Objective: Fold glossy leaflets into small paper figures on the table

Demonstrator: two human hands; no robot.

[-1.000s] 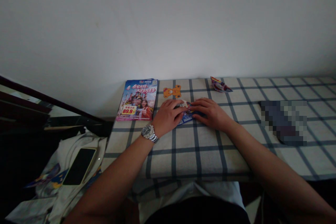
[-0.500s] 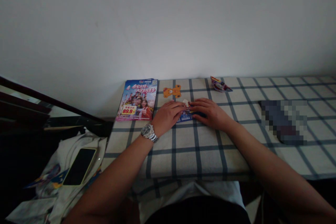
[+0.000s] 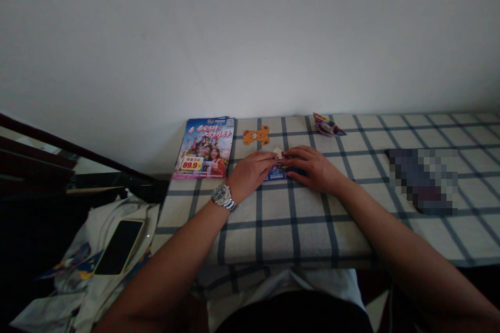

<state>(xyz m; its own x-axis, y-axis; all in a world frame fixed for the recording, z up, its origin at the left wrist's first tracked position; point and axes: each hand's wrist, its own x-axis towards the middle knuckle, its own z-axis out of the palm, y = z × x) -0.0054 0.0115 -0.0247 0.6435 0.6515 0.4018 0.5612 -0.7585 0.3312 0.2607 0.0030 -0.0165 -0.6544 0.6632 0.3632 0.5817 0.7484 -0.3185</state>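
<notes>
A small folded flyer (image 3: pixel 278 173), blue and printed, lies on the checked tablecloth, partly covered by my fingers. My left hand (image 3: pixel 252 171), with a metal watch (image 3: pixel 222 196) on its wrist, grips the flyer's left side with fingers bent over it. From the right, my right hand (image 3: pixel 310 166) holds the other side, its fingertips close to those of the left. A pale pointed bit of paper (image 3: pixel 277 152) shows between the fingertips. The thumbs are mostly hidden under the hands. Just beyond the left hand lies a flat bear-shaped cutout (image 3: pixel 256 136).
A stack of printed flyers (image 3: pixel 205 148) lies at the table's left end. Near the wall sits a folded paper piece (image 3: pixel 328 125). A dark, pixelated object (image 3: pixel 424 182) is on the right. Below left, a phone (image 3: pixel 119 247) rests on a white bag (image 3: pixel 117 208).
Both hands stay on the folded flyer with only slight finger shifts. The left wrist has moved a touch to the right. Everything else lies as before.
</notes>
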